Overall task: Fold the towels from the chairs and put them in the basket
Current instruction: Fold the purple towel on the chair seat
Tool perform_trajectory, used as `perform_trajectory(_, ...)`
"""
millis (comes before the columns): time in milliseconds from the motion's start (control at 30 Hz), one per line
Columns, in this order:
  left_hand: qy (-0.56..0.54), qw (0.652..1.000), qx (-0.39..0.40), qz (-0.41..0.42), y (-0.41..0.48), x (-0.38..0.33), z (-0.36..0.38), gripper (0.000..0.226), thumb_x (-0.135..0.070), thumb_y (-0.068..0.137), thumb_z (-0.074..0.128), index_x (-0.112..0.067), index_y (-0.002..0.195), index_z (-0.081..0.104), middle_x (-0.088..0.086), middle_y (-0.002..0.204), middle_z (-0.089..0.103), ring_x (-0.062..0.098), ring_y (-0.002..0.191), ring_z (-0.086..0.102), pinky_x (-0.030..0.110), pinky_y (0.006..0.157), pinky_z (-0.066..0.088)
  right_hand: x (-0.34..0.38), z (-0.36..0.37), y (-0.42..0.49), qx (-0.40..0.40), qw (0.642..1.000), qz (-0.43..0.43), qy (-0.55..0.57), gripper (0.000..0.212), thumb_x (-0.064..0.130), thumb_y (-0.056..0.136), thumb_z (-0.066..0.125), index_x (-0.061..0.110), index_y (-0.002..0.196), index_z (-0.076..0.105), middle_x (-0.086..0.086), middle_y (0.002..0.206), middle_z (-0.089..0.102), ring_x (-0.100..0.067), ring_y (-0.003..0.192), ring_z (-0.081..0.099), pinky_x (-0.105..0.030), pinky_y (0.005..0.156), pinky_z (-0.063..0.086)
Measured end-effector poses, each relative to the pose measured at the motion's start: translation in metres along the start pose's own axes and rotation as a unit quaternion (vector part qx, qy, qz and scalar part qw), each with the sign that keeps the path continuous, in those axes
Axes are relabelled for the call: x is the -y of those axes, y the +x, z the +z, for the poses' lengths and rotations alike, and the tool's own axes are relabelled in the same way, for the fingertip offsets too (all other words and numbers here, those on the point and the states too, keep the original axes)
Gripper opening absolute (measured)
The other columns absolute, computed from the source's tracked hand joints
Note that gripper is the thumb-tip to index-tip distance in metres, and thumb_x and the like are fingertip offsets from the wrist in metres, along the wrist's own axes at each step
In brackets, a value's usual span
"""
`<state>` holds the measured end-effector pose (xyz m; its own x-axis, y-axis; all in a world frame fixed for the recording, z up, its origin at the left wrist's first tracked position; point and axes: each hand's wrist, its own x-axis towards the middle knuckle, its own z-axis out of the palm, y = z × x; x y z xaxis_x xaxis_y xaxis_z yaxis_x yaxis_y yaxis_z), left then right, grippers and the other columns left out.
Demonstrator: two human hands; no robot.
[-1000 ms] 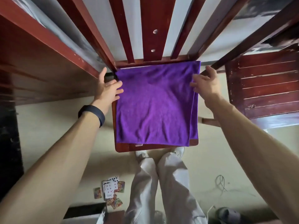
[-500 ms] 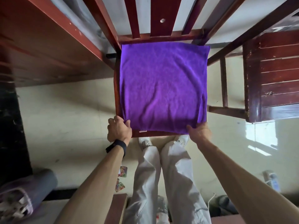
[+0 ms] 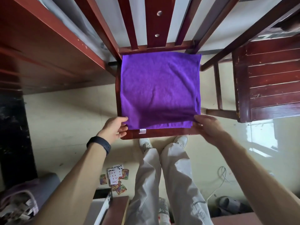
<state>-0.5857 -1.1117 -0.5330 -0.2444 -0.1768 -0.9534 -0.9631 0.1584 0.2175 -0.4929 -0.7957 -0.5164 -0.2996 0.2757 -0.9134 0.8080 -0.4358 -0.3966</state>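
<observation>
Left hand and right hand pinch near corners of the towel, now lifted.

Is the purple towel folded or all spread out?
Folded: the purple towel lies flat on the chair seat, and a second layer shows along its right edge.

Cream floor shines at right; red-brown wooden furniture, perhaps a desk, left.

On my left hand, the fingertips lie hidden under the towel; my right hand is blurred; the white tag is unreadable.
</observation>
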Motion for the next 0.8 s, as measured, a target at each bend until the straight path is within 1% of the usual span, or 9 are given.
perform_trajectory(100,-0.134,0.986,0.050,0.085,-0.022,-0.024,-0.009,0.008,-0.021,0.097,0.059,-0.024,0.090,0.062,-0.001,0.091,0.069,0.014,0.079,0.066,0.029,0.077,0.047,0.036,-0.014,-0.014,0.011,0.992,-0.085,0.090,0.006,0.006,0.097,0.061,0.008,0.092,0.064,-0.007,0.078,0.060,-0.016,0.068,0.056,-0.028,0.074,0.061)
perform_trajectory(167,-0.209,0.968,0.075,0.121,-0.035,-0.031,-0.013,0.012,-0.020,0.097,0.059,-0.025,0.087,0.063,-0.005,0.086,0.070,0.012,0.077,0.066,0.026,0.077,0.048,0.051,-0.029,-0.017,0.047,0.979,-0.131,0.147,0.001,0.010,0.095,0.064,0.010,0.096,0.064,-0.003,0.074,0.056,-0.016,0.069,0.054,-0.043,0.096,0.055)
perform_trajectory(233,-0.223,0.962,0.091,0.131,-0.036,-0.025,-0.009,0.014,-0.020,0.096,0.061,-0.026,0.084,0.064,-0.007,0.081,0.069,0.011,0.072,0.065,0.024,0.074,0.049,0.053,-0.040,-0.013,0.041,0.977,-0.153,0.143,0.014,0.014,0.090,0.069,0.009,0.103,0.065,-0.004,0.073,0.053,-0.022,0.073,0.053,-0.055,0.104,0.047)
perform_trajectory(300,-0.183,0.973,0.071,0.119,-0.023,-0.006,0.000,0.005,-0.021,0.094,0.065,-0.025,0.092,0.065,-0.006,0.085,0.069,0.009,0.067,0.066,0.023,0.070,0.049,0.039,-0.043,-0.002,-0.022,0.983,-0.156,0.092,0.019,0.012,0.089,0.069,0.005,0.106,0.065,-0.007,0.075,0.054,-0.030,0.081,0.055,-0.048,0.096,0.054)
perform_trajectory(367,-0.100,0.990,0.004,0.098,-0.001,0.019,0.010,0.017,-0.023,0.092,0.069,-0.021,0.108,0.065,-0.004,0.088,0.069,0.005,0.062,0.067,0.021,0.063,0.048,0.014,-0.040,0.014,-0.105,0.985,-0.136,-0.007,0.023,0.006,0.091,0.067,-0.001,0.112,0.066,-0.009,0.076,0.059,-0.027,0.073,0.058,-0.031,0.076,0.058)
perform_trajectory(467,-0.005,0.992,-0.096,0.083,0.027,0.047,0.021,0.024,-0.024,0.088,0.074,-0.014,0.109,0.068,0.003,0.087,0.070,0.002,0.050,0.064,0.022,0.052,0.046,-0.029,-0.040,0.042,-0.118,0.985,-0.066,-0.106,0.024,0.012,0.082,0.074,0.000,0.103,0.072,-0.008,0.073,0.066,-0.021,0.065,0.059,-0.041,0.074,0.055)
perform_trajectory(567,0.043,0.985,-0.145,0.082,0.051,0.061,0.019,0.023,-0.042,0.070,0.078,-0.025,0.083,0.072,0.001,0.084,0.073,0.022,0.075,0.073,0.039,0.074,0.059,-0.060,-0.047,0.074,-0.135,0.979,-0.029,-0.151,0.013,0.018,0.076,0.075,0.012,0.088,0.072,-0.007,0.068,0.070,-0.025,0.065,0.064,-0.055,0.083,0.056)
perform_trajectory(633,0.065,0.979,-0.159,0.109,0.071,0.071,0.014,0.020,-0.050,0.064,0.071,-0.032,0.074,0.067,-0.001,0.084,0.074,0.027,0.086,0.073,0.046,0.087,0.058,-0.068,-0.047,0.083,-0.153,0.974,-0.033,-0.167,0.008,0.019,0.077,0.073,0.018,0.084,0.069,-0.005,0.068,0.071,-0.027,0.068,0.067,-0.056,0.084,0.059)
perform_trajectory(800,0.144,0.958,-0.182,0.171,0.058,0.059,0.018,0.019,-0.035,0.086,0.072,-0.021,0.098,0.070,0.005,0.095,0.074,0.025,0.094,0.070,0.032,0.092,0.052,-0.061,-0.036,0.076,-0.172,0.940,-0.041,-0.292,0.014,0.032,0.076,0.070,0.022,0.085,0.067,-0.005,0.088,0.076,-0.032,0.090,0.071,-0.045,0.086,0.057)
